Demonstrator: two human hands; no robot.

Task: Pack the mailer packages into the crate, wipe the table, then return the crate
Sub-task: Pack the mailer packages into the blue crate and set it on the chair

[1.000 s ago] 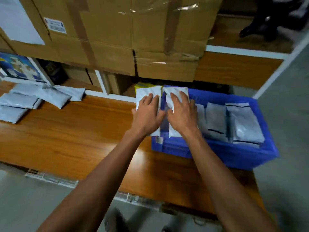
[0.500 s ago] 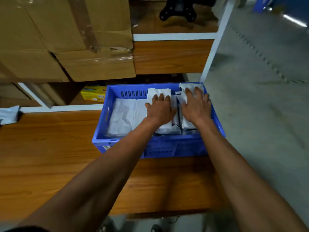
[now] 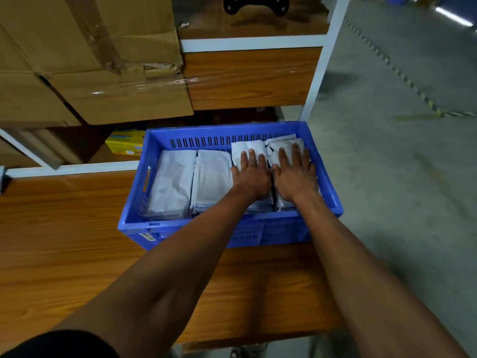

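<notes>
A blue plastic crate [image 3: 222, 130] stands at the right end of the wooden table [image 3: 64, 241]. Grey-white mailer packages lie in it side by side, two of them uncovered at the left [image 3: 173, 182] and in the middle [image 3: 211, 177]. My left hand [image 3: 251, 177] lies palm down on a mailer package [image 3: 247, 147] right of the middle. Beside it, my right hand [image 3: 294, 174] rests the same way on the package [image 3: 280, 143] at the crate's right end. Both packages sit down inside the crate, and the two hands almost touch.
Large taped cardboard boxes [image 3: 103, 60] overhang the table's back edge on the left. A yellow box [image 3: 124, 146] sits on the low shelf behind the crate. A white shelf post [image 3: 322, 60] rises at the back right, with grey floor [image 3: 400, 177] beyond the table's right end.
Both hands carried a package each from the crate's left end to its right end and lowered them inside. The view swung right, so the loose mailers on the table's left are out of sight.
</notes>
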